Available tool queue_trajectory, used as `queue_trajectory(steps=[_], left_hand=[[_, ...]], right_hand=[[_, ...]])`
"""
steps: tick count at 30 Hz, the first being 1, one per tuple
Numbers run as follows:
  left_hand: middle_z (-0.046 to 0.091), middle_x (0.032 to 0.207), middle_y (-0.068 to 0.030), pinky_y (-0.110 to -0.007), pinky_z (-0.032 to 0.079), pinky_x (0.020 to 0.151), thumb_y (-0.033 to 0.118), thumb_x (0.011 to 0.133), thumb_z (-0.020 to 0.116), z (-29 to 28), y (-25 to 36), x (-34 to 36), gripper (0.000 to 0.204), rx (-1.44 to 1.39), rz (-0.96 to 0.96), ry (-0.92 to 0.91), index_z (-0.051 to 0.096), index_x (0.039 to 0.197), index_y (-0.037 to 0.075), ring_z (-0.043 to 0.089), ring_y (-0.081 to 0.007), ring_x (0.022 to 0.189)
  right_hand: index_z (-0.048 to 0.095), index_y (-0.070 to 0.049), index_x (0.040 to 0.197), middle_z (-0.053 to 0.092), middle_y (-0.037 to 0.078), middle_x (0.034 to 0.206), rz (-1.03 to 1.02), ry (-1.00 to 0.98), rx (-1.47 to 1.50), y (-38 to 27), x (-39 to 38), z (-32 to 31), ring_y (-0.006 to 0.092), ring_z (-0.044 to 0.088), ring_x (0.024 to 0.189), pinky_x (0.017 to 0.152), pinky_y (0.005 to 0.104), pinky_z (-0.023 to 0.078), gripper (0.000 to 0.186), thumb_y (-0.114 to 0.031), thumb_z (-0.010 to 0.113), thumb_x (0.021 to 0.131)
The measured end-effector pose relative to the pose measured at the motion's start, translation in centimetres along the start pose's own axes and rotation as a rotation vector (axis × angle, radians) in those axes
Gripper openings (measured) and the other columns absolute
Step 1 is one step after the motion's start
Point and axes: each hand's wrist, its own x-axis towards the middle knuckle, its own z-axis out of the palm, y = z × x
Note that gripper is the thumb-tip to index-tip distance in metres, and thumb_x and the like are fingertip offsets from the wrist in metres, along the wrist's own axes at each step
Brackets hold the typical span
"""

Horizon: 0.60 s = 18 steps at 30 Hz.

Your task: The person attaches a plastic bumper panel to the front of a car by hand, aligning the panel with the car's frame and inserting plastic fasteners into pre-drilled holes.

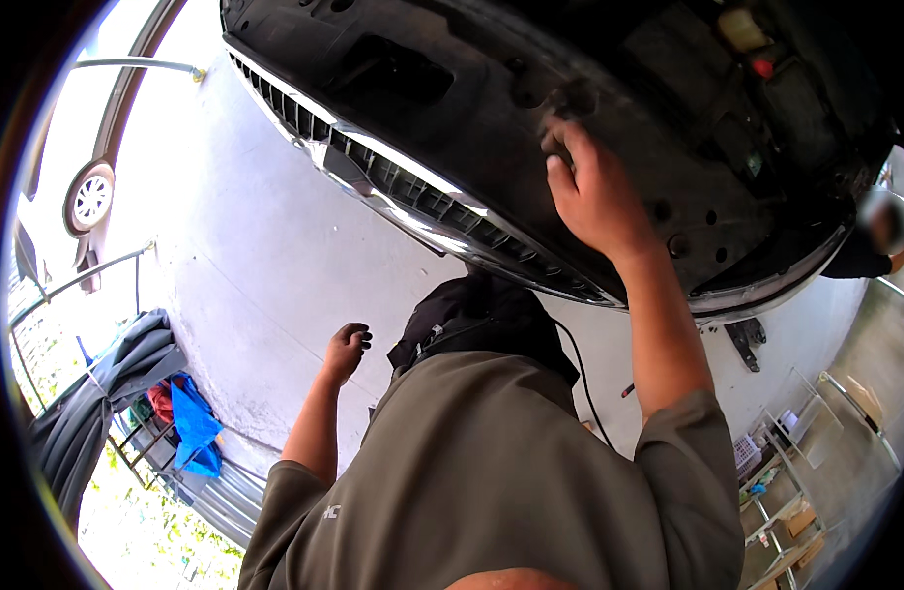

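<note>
A car's front end [403,118] fills the upper part of the head view, with a black plastic cover [609,147] behind a chrome-edged grille [412,182]. Over this cover reaches my right hand [599,192], its thumb and fingers drawn together by a dark recess. Something small and dark [570,98] lies at the fingertips; blur and shadow keep me from telling what it is. My left hand [344,354] hangs low beside my body, away from the car. Its darkened fingers are loosely bent and slightly apart, with nothing in them.
At far right another person [870,236] is beside the car. A dark cable [584,383] runs along the floor near my right side. Blue sheeting [194,428] and a dark tarp [108,383] are at left. Metal frames [776,482] with boxes stand at lower right.
</note>
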Motion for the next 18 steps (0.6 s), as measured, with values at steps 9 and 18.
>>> queue_trajectory(steps=[9,18], left_hand=[[0.075,0.108,-0.0109,-0.033,0.054,0.077,0.013,0.106,0.048,-7.8,-5.5,2.7,0.03,0.089,-0.193,0.02,0.068,0.124,0.001,0.069,-0.0188,0.089],[0.076,0.098,-0.0127,-0.034,0.057,0.078,0.014,0.105,0.048,-24.9,-0.9,22.5,0.031,0.31,-0.132,-0.208,0.069,0.122,0.0,0.07,-0.0204,0.082]], right_hand=[[0.059,-0.005,0.112,0.074,0.022,0.099,0.27,-0.138,-0.26,1.3,6.3,5.8,0.0427,0.072,0.095,0.08,0.0503,0.059,0.016,-0.009,0.059,0.097],[0.056,-0.002,0.118,0.075,0.019,0.105,0.308,-0.218,0.088,-9.5,11.6,14.9,0.042,0.072,0.096,0.081,0.046,0.059,0.018,-0.009,0.057,0.102]])
